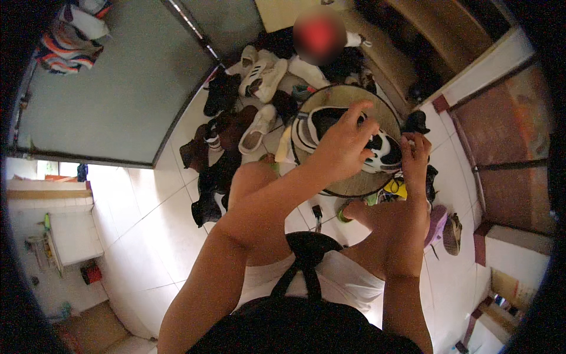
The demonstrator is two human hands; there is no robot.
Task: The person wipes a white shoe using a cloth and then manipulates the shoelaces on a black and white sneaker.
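A white and black sneaker (384, 152) lies on a round stool with a wood-look top (353, 186) between the knees. Its padded collar (305, 132) points left and its toe lies at the right. My left hand (347, 144) is over the laced middle of the sneaker, fingers bent and spread; whether they pinch a lace is unclear. My right hand (415, 155) is at the toe end with curled fingers, and its grip cannot be made out. Part of the sneaker is hidden beneath my left hand.
White sneakers (263, 79), dark shoes (221, 93) and a white slip-on shoe (258, 128) crowd the tiled floor ahead and left. Purple footwear (437, 225) and a brown shoe (452, 234) lie right. A small brush (317, 212) is below the stool. Shelving (477, 66) stands at the upper right.
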